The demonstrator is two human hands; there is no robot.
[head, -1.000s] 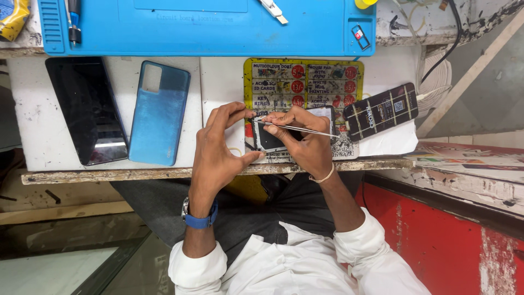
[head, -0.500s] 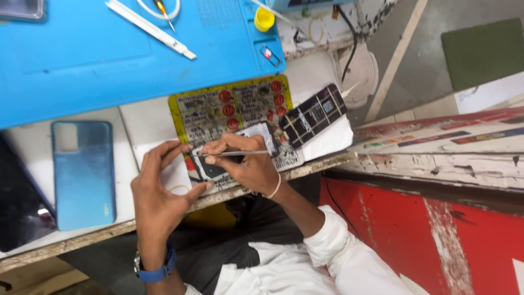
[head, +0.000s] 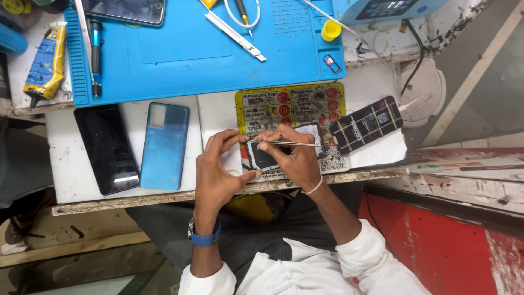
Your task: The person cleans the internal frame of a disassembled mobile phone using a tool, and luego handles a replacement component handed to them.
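A small dark phone (head: 264, 157) is seen lying flat near the white bench's front edge, on a printed yellow card. Slim metal tweezers (head: 289, 143) are held level across it, tips pointed at its upper left corner.

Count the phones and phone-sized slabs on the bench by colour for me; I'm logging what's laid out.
Blue: 1, the blue back cover
Black: 4, the black screen panel, the dark phone on the blue mat, the black patterned phone, the small dark device under both hands
Total: 5
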